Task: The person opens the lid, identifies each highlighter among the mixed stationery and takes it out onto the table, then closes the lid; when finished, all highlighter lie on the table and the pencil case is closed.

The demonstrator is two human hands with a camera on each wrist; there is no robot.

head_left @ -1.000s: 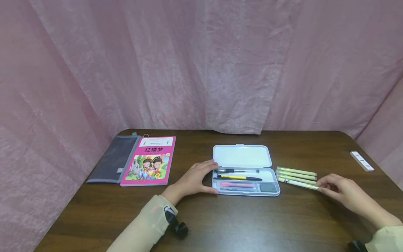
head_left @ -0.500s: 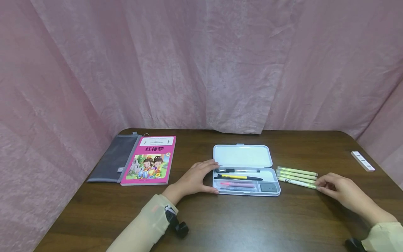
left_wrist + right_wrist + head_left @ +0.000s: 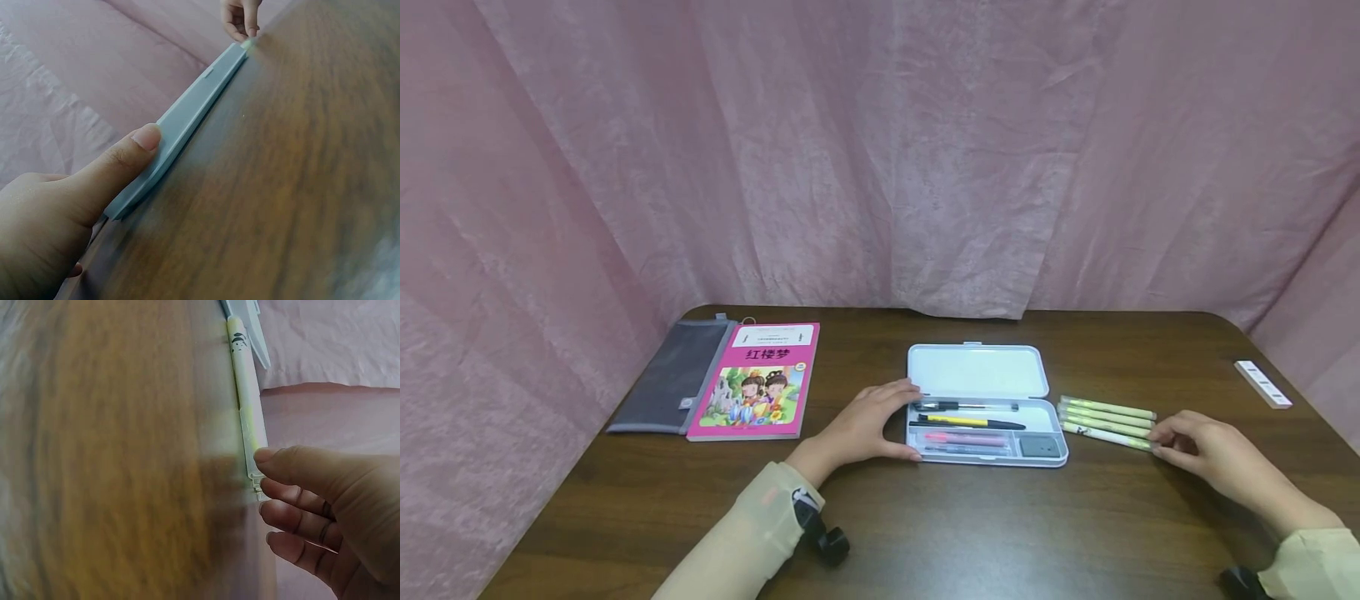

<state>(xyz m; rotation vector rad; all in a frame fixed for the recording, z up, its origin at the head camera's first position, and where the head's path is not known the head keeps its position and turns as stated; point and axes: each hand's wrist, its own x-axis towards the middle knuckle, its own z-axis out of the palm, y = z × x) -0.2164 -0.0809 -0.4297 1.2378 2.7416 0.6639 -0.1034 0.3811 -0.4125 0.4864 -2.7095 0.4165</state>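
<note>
Edging leftward, right fingers (image 3: 297, 494) pinch the white pen (image 3: 1107, 436), left fingers (image 3: 893, 395) grip the case (image 3: 976, 372).

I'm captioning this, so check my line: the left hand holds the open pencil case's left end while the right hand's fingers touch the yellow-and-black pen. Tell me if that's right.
Wrong pen: the right wrist view shows the right hand with its fingers on a white-and-green pen. The left hand does hold the open pencil case's left end.
</note>
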